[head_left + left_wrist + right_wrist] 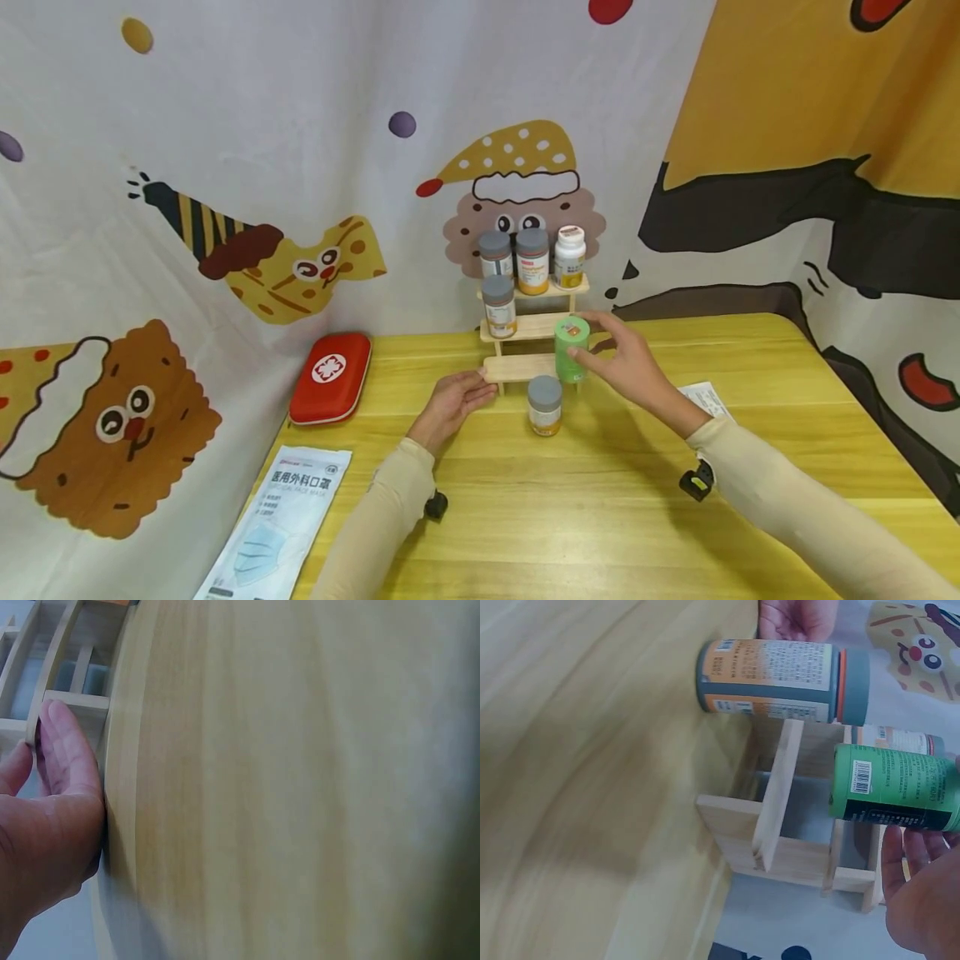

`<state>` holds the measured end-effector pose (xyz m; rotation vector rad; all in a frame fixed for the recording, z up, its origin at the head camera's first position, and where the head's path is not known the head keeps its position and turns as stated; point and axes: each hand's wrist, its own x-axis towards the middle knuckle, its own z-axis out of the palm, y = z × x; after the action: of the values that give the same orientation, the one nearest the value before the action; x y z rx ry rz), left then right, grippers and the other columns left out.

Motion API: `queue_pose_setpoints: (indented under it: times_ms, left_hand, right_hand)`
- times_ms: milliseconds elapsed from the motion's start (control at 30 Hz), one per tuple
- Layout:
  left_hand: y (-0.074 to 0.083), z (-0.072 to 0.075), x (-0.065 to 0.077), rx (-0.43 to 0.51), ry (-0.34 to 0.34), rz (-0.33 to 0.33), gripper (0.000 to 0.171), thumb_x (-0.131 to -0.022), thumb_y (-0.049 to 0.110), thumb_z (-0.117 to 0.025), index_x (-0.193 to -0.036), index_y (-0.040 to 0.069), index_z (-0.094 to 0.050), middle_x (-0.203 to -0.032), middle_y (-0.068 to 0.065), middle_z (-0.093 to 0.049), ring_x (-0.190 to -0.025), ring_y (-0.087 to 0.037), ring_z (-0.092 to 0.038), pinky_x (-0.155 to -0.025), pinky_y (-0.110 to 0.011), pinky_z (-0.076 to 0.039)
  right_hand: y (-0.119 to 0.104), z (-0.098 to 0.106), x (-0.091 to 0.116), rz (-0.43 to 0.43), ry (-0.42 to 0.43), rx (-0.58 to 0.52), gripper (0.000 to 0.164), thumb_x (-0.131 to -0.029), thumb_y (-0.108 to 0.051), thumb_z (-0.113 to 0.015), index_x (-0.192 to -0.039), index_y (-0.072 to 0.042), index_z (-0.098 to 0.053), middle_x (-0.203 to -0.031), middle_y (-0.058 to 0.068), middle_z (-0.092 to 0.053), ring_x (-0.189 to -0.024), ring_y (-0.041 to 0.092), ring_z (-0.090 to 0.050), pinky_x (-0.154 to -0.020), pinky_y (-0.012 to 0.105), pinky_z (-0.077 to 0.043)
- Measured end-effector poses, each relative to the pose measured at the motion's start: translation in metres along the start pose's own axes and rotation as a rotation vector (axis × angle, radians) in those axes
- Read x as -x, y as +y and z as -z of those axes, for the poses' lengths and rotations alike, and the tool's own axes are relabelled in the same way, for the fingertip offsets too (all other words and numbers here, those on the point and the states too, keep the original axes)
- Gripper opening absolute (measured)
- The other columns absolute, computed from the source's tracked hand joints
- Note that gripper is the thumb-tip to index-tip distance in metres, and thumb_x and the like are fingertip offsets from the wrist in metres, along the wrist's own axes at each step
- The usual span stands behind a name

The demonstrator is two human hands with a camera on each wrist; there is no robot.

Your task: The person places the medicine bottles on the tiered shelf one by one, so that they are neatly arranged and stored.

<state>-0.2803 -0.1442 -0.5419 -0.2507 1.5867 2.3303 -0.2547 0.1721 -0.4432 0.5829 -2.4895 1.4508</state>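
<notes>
My left hand (453,405) pinches the left end of the lowest step of a small wooden tiered rack (522,367), thumb and fingers on either side in the left wrist view. A green bottle (570,354) with printed label is held in my right hand (630,367), upright beside the right end of the lowest step. The right wrist view shows the green bottle's barcode (861,777) and the fingers behind it. In front of the rack, a grey-lidded bottle (545,410) stands on the table. Another grey-lidded bottle (499,308) sits on the middle step's left.
On the top step stand two grey-lidded bottles (532,265) and a white bottle (570,258). A red case (331,379) and a face mask packet (281,521) lie at the left. A paper slip (705,400) is behind my right forearm. A printed curtain (420,250) hangs behind.
</notes>
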Motion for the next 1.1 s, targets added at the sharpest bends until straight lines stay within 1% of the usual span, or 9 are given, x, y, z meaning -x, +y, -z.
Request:
queue_pose_setpoints:
  times_ms: [167,300,467,533,700,833,900,1000,1100]
  left_hand:
    - [0.002,-0.002,0.0,-0.008,-0.003,0.0,0.027,-0.108,0.014,-0.062,-0.127,-0.006,-0.062,-0.094,-0.006,-0.073,-0.092,-0.015,-0.078,-0.093,-0.03,-0.068]
    - [0.002,-0.004,0.001,-0.018,-0.008,0.0,0.029,-0.109,0.014,-0.061,-0.129,-0.008,-0.06,-0.095,-0.006,-0.073,-0.092,-0.015,-0.078,-0.094,-0.031,-0.067]
    - [0.001,-0.005,0.0,-0.017,-0.008,0.01,0.029,-0.108,0.014,-0.062,-0.128,-0.007,-0.061,-0.094,-0.005,-0.073,-0.091,-0.015,-0.078,-0.093,-0.03,-0.068]
    - [0.0,-0.005,-0.001,-0.012,-0.008,0.012,0.029,-0.108,0.015,-0.063,-0.128,-0.007,-0.062,-0.093,-0.006,-0.073,-0.091,-0.015,-0.078,-0.091,-0.03,-0.068]
    - [-0.002,-0.006,-0.003,0.0,-0.008,0.016,0.031,-0.108,0.014,-0.063,-0.13,-0.008,-0.062,-0.093,-0.007,-0.075,-0.09,-0.016,-0.078,-0.089,-0.03,-0.068]
    - [-0.002,-0.007,-0.002,-0.001,-0.011,0.021,0.034,-0.108,0.014,-0.062,-0.133,-0.009,-0.06,-0.093,-0.006,-0.075,-0.09,-0.015,-0.078,-0.091,-0.03,-0.068]
    - [-0.001,-0.007,-0.001,-0.004,-0.007,0.02,0.034,-0.108,0.013,-0.062,-0.133,-0.01,-0.06,-0.093,-0.006,-0.074,-0.09,-0.015,-0.078,-0.09,-0.03,-0.068]
    - [0.0,-0.004,-0.001,-0.001,0.004,0.014,0.034,-0.108,0.013,-0.062,-0.133,-0.01,-0.06,-0.093,-0.006,-0.075,-0.089,-0.015,-0.078,-0.089,-0.029,-0.068]
    - [0.001,-0.002,-0.001,0.001,0.008,0.006,0.032,-0.108,0.013,-0.062,-0.132,-0.01,-0.061,-0.092,-0.006,-0.074,-0.089,-0.015,-0.078,-0.088,-0.029,-0.068]
  right_hand:
    - [-0.007,-0.005,-0.012,-0.009,0.028,-0.043,0.058,-0.099,-0.03,-0.078,-0.15,-0.015,-0.056,-0.131,0.009,-0.067,-0.122,0.025,-0.061,-0.096,0.052,-0.062]
    - [-0.012,-0.008,-0.021,0.006,0.061,-0.052,0.057,-0.098,-0.029,-0.079,-0.149,-0.017,-0.058,-0.131,0.007,-0.067,-0.122,0.022,-0.062,-0.093,0.044,-0.063]
    - [-0.018,-0.012,-0.031,-0.001,0.097,-0.047,0.059,-0.096,-0.028,-0.081,-0.149,-0.017,-0.058,-0.131,0.006,-0.066,-0.122,0.022,-0.063,-0.09,0.034,-0.063]
    - [-0.019,-0.014,-0.035,-0.006,0.106,-0.047,0.059,-0.096,-0.027,-0.081,-0.149,-0.016,-0.057,-0.132,0.008,-0.066,-0.123,0.023,-0.063,-0.091,0.036,-0.064]
    - [-0.018,-0.019,-0.043,0.005,0.125,-0.068,0.059,-0.095,-0.019,-0.082,-0.149,-0.012,-0.057,-0.135,0.014,-0.064,-0.125,0.031,-0.063,-0.095,0.047,-0.065]
    - [-0.018,-0.024,-0.049,0.011,0.151,-0.073,0.059,-0.093,-0.014,-0.083,-0.147,-0.01,-0.058,-0.136,0.015,-0.064,-0.124,0.033,-0.064,-0.093,0.049,-0.065]
    - [-0.018,-0.028,-0.054,0.012,0.164,-0.075,0.059,-0.092,-0.012,-0.084,-0.145,-0.009,-0.059,-0.134,0.016,-0.065,-0.12,0.033,-0.066,-0.091,0.046,-0.066]
    - [-0.018,-0.034,-0.061,0.018,0.179,-0.065,0.058,-0.092,-0.012,-0.085,-0.144,-0.009,-0.06,-0.128,0.015,-0.068,-0.113,0.032,-0.067,-0.085,0.037,-0.066]
    - [-0.02,-0.038,-0.066,0.023,0.184,-0.061,0.058,-0.091,-0.014,-0.085,-0.144,-0.01,-0.06,-0.124,0.013,-0.069,-0.108,0.03,-0.067,-0.08,0.028,-0.063]
